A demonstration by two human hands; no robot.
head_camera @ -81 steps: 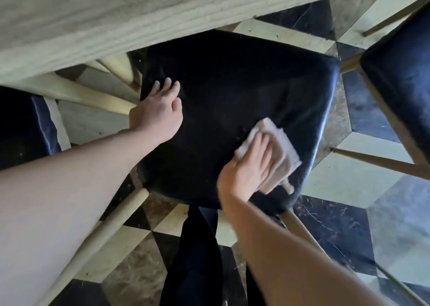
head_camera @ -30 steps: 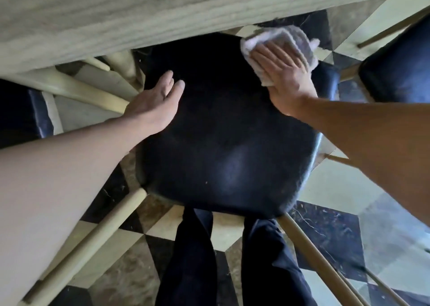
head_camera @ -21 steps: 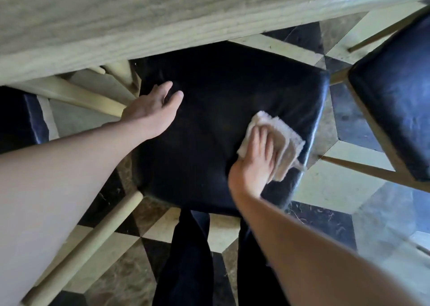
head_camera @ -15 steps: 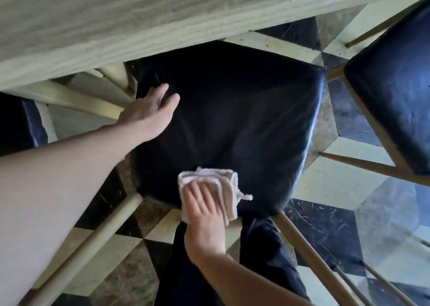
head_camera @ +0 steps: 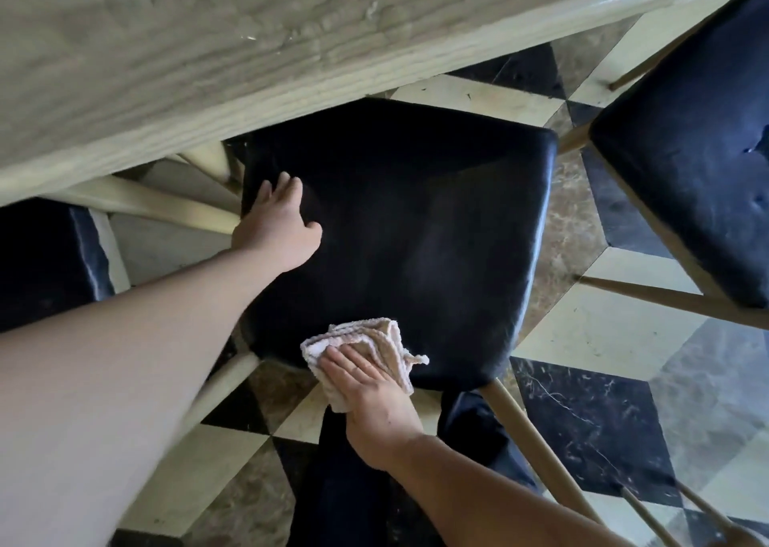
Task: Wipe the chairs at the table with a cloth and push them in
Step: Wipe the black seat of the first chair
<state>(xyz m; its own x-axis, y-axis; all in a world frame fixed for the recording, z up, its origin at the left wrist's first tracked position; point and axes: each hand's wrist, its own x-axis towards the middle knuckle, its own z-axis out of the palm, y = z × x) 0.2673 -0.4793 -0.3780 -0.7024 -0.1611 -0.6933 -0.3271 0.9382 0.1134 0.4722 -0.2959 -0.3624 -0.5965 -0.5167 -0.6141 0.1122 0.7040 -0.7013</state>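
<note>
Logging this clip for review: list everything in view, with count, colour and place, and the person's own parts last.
table: one, pale wood grain, across the top.
chair seat: one, black padded, centre, partly under the table edge.
other chair seats: two, black; one far right, one far left.
chair legs: several, pale wood, around the seats.
cloth: one, beige, on the centre seat's near edge.
floor: black, cream and brown tiles.
trousers: dark, bottom centre.
left hand: flat on the seat's left side.
right hand: pressing the cloth.
</note>
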